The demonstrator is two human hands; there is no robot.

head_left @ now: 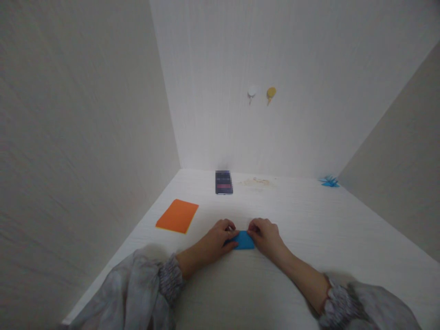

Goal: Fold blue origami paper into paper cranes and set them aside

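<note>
A folded piece of blue paper (244,240) lies on the white table (220,288) in front of me, its long side running left to right. My left hand (220,238) grips its left end, thumb along the near part and fingers curled at the far edge. At the upper right corner, my right hand (267,236) pinches the paper between thumb and bent fingers. Part of the left end is hidden under my left hand.
A stack of orange paper squares (178,216) lies to the left. A phone (223,182) stands near the back wall. In the back right corner sits a blue folded paper figure (329,181). A white hook (252,92) and a yellow hook (271,93) are on the wall.
</note>
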